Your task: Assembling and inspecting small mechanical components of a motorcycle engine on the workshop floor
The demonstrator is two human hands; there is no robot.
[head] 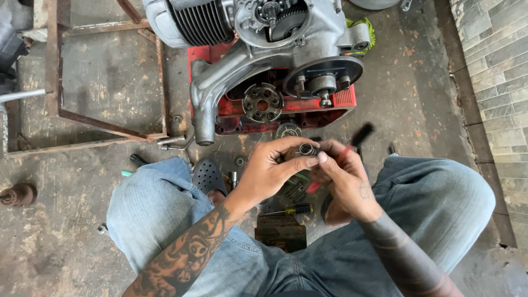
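1. While the person sits on the concrete floor (99, 88), a rusty metal frame (110, 124) lies by its left edge.
2. Left hand (269, 170) pinches a small metal ring (306, 149) between thumb and fingertips, above the knees.
3. Right hand (346, 181) touches the ring, fingers closed round a blurred red-and-black tool (352, 142).
4. Beyond both hands, a grey engine (264, 49) rests on a red stand (341, 102).

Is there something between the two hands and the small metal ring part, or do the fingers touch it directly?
Nothing visible is between them. The left hand and right hand pinch the small metal ring part directly with bare fingertips.
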